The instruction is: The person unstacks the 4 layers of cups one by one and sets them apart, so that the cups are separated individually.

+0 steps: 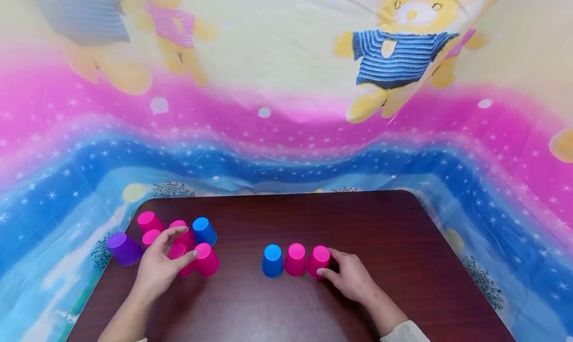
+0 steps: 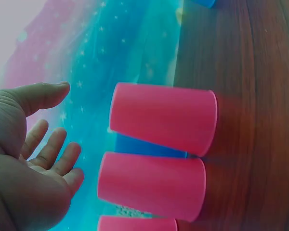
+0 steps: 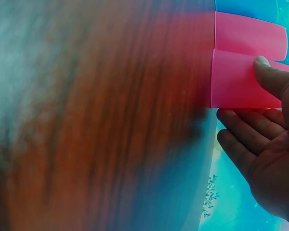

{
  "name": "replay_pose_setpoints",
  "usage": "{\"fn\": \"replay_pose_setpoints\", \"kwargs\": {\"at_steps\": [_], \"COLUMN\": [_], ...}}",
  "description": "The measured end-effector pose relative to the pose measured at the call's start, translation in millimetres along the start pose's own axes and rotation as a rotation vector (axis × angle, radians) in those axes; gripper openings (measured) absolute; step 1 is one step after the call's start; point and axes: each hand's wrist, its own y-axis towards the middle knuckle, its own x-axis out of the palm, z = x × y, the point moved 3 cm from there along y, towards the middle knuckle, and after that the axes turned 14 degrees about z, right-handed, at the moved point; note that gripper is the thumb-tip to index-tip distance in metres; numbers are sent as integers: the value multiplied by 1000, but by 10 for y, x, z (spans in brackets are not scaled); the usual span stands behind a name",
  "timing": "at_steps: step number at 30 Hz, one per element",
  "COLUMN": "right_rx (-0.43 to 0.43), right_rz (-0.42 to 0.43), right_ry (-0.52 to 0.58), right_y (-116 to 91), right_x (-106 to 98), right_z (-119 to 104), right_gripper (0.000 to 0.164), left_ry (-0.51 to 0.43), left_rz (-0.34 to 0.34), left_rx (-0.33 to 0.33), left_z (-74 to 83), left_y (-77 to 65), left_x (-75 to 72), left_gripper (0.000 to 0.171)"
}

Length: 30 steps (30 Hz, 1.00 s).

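Several upside-down plastic cups stand on the table. On the right, a blue cup (image 1: 272,261), a pink cup (image 1: 295,259) and another pink cup (image 1: 318,262) form a side-by-side row. My right hand (image 1: 353,276) holds the row's right-end pink cup, thumb on its near side and fingers along its right side. Over the left cluster hovers my left hand (image 1: 156,265), thumb and fingers spread, its palm facing the cups. Nearest its thumb is a pink cup (image 1: 207,260); the left wrist view shows a gap between the fingers (image 2: 58,149) and the pink cups (image 2: 164,118).
Behind the left hand are more pink cups (image 1: 149,221), partly hidden by it. A purple cup (image 1: 124,249) leans near the table's left edge, and a blue cup (image 1: 204,231) stands at the cluster's back right. A printed cloth (image 1: 286,148) hangs around the dark wooden table (image 1: 250,312).
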Motion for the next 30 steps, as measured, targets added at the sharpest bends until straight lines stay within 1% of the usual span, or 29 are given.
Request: {"fn": "replay_pose_setpoints", "kwargs": {"at_steps": [4,8,10,15,19,24,30], "right_rx": [4,-1,-2,2,1,2,10], "right_rz": [1,8,7,0,0,-5,-15], "right_ry": [-1,-2,0,1,4,4,6], "right_y": [1,4,5,11,11,16,12], "right_x": [-6,-7,-3,4,1,-4,-12], "right_z": [1,3,3,1,1,0,-3], "right_gripper": [60,60,60,59,59,59,61], "left_ry": [-38,-104,-122,-122,-147,-188,-195], "left_rz": [-24,-55,-68,-91,-125,-179,-216], "left_rx": [7,28,41,73,90,79,83], "left_z": [61,115,149,234,268,290,336], "left_y": [-27,-60,-78,-133,-181,-232,-287], "left_x": [106,253,325,521,710,938,1153], "left_gripper": [73,70,68,65,65,65,67]}}
